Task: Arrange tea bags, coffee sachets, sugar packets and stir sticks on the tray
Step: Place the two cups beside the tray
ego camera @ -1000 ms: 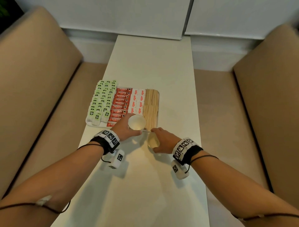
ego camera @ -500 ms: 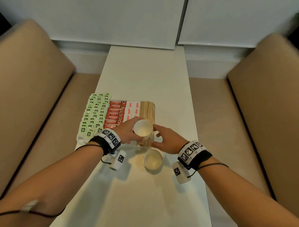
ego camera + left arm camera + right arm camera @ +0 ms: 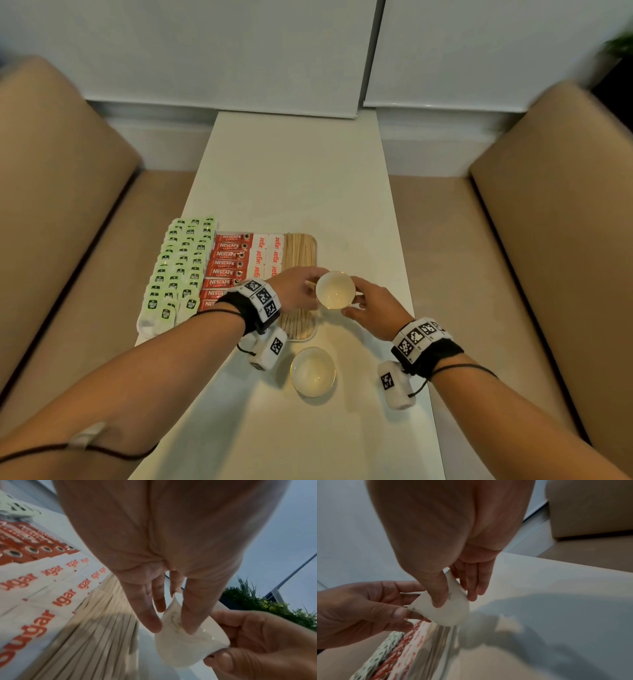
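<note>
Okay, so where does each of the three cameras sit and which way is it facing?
Head: looks forward and down at the table, tray, both forearms and hands.
Left wrist: looks along the left hand to the cup, above sugar packets.
Right wrist: looks along the right hand.
All three share the cup.

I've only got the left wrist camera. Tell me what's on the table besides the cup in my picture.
Observer: A second cup stands free on the table, just nearer the person than the tray.
Operator: Report the inside of the cup being held.
Observer: The head view looks into the held cup: it is upright and appears empty.
Operator: Now describe the tray's left side.
Observer: Green tea bags lie there in rows, beside the coffee sachets.
</note>
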Demonstrator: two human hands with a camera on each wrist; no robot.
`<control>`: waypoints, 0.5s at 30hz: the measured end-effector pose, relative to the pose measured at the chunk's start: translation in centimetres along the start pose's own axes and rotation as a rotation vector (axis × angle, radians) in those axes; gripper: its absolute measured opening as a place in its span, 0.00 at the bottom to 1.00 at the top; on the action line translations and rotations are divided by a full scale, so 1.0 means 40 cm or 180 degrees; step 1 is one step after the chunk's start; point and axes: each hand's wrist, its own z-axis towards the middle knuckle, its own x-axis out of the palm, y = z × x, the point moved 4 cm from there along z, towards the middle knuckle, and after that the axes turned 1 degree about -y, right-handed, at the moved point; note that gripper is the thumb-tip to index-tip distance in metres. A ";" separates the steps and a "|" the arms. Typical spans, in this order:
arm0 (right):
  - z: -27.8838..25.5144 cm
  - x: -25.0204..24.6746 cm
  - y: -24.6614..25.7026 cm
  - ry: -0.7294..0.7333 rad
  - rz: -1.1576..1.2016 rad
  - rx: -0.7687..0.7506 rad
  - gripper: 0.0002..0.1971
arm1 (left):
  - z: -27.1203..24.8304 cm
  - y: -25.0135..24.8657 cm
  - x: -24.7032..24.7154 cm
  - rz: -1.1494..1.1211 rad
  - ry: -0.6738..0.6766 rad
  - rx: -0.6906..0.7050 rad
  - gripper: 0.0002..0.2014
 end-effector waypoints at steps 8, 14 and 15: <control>0.007 0.032 -0.057 0.0037 0.0081 0.0091 0.30 | 0.040 0.031 0.030 0.0269 0.0031 -0.0097 0.35; 0.010 0.030 -0.066 0.0011 0.0122 0.0113 0.29 | 0.052 0.042 0.026 0.0208 -0.0043 -0.0106 0.32; 0.010 0.027 -0.066 0.0006 0.0129 0.0107 0.29 | 0.052 0.046 0.023 0.0159 -0.0097 -0.0132 0.32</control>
